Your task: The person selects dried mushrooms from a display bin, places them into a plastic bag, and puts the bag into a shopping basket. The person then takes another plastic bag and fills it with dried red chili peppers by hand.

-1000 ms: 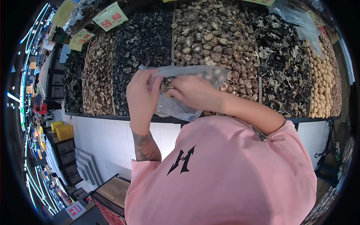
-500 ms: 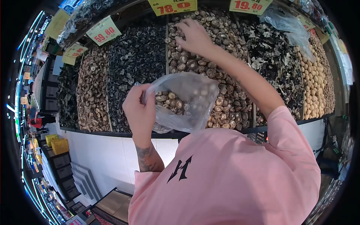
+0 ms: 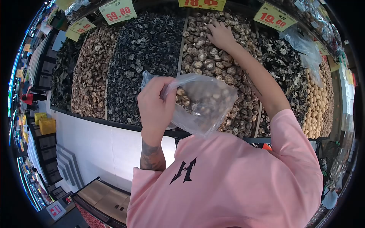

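Observation:
My left hand (image 3: 156, 104) is closed on the rim of a clear plastic bag (image 3: 218, 110), which hangs over the front of the bin with some dried mushrooms (image 3: 183, 97) showing inside. Farther up, my right hand (image 3: 221, 36) lies on a heap of dried shiitake mushrooms (image 3: 203, 57), its fingers spread and partly down among the caps. Whether any mushroom is under those fingers cannot be seen.
Black dried fungus (image 3: 146, 57) fills the bin to the left, and more fungus (image 3: 279, 64) lies to the right. Beyond that are round tan goods (image 3: 316, 102) and a loose plastic bag (image 3: 304, 45). Price cards (image 3: 118, 11) line the back. A person in red (image 3: 27, 98) is far left.
The view has shifted, so the bins sit differently in it. My right hand still rests on the mushrooms, fingers a little lower among them. My left hand keeps its hold on the bag.

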Motion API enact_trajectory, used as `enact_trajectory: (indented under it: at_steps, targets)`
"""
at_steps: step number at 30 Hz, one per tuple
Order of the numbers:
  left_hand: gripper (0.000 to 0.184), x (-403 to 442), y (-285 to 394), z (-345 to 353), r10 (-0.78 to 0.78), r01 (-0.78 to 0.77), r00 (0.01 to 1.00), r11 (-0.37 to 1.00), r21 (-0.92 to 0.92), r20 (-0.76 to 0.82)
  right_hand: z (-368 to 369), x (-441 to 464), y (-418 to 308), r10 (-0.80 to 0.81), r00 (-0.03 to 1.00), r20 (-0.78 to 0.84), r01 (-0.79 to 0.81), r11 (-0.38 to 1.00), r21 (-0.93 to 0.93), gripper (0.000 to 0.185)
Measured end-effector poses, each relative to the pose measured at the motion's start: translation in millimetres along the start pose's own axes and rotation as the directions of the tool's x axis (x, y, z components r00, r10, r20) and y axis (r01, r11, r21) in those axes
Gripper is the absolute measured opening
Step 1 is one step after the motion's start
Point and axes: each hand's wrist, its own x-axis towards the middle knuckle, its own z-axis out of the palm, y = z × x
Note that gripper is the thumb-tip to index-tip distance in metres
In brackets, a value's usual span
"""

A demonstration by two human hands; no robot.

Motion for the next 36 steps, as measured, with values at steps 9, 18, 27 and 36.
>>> enact_trajectory:
  at_steps: [9,18,27,36]
  targets:
    - [0.014,1,5,2,0.068,-0.069,0.997,0.997,0.026,0.033,-14,-13,22,0.049,0.990,-0.134,-0.009,0.959,0.285,0.037]
    - [0.013,3,11,7,0.092,-0.091,0.994,0.996,-0.016,0.057,-57,-63,54,0.330,0.745,0.579,-0.352,-0.542,0.763,0.033]
    - [0.035,11,44,9,0.220,-0.234,0.967,0.967,0.102,0.126,-140,-163,-18,-0.043,0.926,0.375,-0.297,-0.697,0.653,0.039]
    - [0.036,8,74,37,0.460,-0.432,0.858,0.887,-0.164,0.227,-184,-211,-70,-0.149,0.934,0.325,-0.319,-0.756,0.572,0.035]
